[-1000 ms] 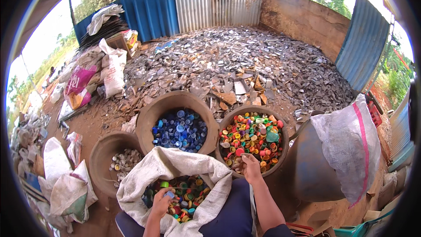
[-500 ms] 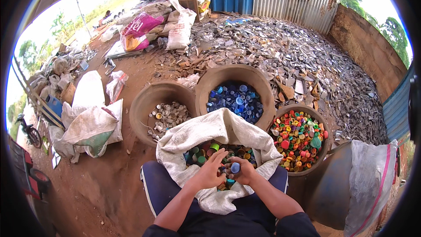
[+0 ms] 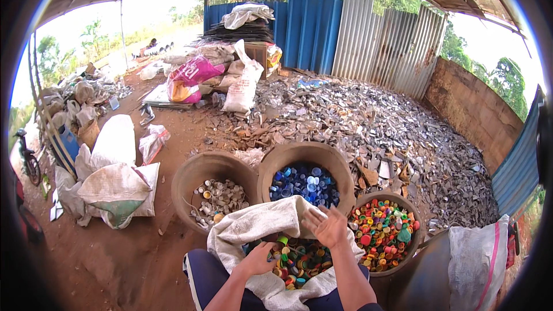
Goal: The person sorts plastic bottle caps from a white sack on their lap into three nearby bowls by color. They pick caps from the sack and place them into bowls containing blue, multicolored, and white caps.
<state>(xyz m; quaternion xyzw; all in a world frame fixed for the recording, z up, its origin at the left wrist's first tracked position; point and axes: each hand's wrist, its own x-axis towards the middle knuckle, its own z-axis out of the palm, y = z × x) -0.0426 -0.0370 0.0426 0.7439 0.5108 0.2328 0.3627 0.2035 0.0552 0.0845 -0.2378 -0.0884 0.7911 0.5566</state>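
Observation:
A white woven sack (image 3: 230,236) lies open across my lap, with mixed coloured bottle caps (image 3: 299,265) inside it. My left hand (image 3: 257,259) is over the sack's left side, fingers apart from the thumb just above the caps; no cap shows in it. Raised over the far right rim of the sack, my right hand (image 3: 328,227) is open with its fingers spread, and holds nothing. Just beyond that hand stands a round tub (image 3: 268,164) of blue caps (image 3: 305,184).
A left tub (image 3: 184,181) holds whitish caps; a right tub (image 3: 417,230) holds red, orange, yellow and green ones. A drum with a grey sack (image 3: 475,259) stands at the right. Scrap pieces (image 3: 397,132) cover the ground behind. Empty-looking sacks (image 3: 118,190) lie left.
My right hand has moved away from my left, forward toward the blue-cap tub, and has let go of a blue cap. My left hand has shifted left. The view has tilted up.

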